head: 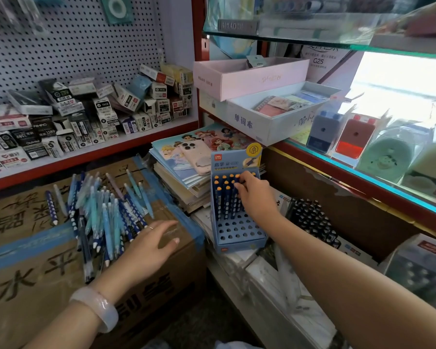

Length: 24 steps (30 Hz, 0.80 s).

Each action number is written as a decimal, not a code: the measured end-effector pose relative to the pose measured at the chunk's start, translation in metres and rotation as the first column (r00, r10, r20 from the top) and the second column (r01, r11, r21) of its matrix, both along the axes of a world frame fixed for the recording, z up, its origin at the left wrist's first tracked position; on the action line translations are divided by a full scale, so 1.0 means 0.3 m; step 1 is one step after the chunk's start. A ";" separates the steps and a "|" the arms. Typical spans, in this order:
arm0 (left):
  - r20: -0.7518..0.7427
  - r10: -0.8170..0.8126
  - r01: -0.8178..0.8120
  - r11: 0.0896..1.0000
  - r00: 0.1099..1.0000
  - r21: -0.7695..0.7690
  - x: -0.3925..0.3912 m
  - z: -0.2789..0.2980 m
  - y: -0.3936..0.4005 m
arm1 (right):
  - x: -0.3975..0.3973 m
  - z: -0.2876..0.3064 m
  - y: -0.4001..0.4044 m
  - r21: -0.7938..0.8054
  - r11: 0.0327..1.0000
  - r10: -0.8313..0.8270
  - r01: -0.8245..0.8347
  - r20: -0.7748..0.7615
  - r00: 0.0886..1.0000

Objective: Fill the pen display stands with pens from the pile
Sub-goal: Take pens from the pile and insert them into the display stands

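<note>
Right hand (256, 195) pinches a pen into the blue display stand (237, 217)
Left hand (151, 244), fingers spread, hovers beside the pile (103, 210); next, probably another pen for the empty front holes

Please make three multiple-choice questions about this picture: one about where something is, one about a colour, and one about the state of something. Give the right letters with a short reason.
1. Where does the phone lie?
A. on the stack of books
B. on the cardboard box
C. inside the pink box

2. What colour are the tops of the pens standing in the display stand?
A. green
B. orange
C. white

3. How full is the display stand?
A. every hole is filled
B. no hole is filled
C. back rows filled, front rows empty

Answers:
1 A: the phone rests on the top cover of the stack of books.
2 B: orange tips show beside the right hand.
3 C: pens stand only at the back; the front holes are open.
</note>
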State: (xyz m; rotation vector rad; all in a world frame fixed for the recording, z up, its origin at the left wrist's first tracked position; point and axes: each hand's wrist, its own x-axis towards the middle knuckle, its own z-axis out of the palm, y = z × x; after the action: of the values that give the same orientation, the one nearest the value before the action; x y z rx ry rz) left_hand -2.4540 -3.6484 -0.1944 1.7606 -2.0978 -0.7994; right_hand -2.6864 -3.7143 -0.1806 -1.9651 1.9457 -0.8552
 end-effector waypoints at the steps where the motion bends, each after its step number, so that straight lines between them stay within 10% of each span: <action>1: -0.003 0.000 0.000 1.000 1.000 -0.003 -0.002 0.001 0.003 | -0.001 -0.005 0.005 0.014 1.000 0.010 -0.010 -0.042 0.999; 18: -0.017 0.069 -0.069 0.998 0.997 0.000 0.089 0.073 0.067 | 0.015 0.059 0.091 0.054 0.998 -0.035 0.036 -0.018 0.999; 24: 0.020 0.160 -0.159 0.987 0.987 -0.015 0.210 0.128 0.119 | 0.219 0.176 0.149 -0.009 0.977 0.215 -0.215 0.110 0.970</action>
State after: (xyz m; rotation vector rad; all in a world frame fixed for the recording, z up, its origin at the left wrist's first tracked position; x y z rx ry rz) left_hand -2.3910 -3.6128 -0.1561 1.9088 -1.9399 -0.7239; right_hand -2.6207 -3.6697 -0.1277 -2.0345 1.6365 -0.8807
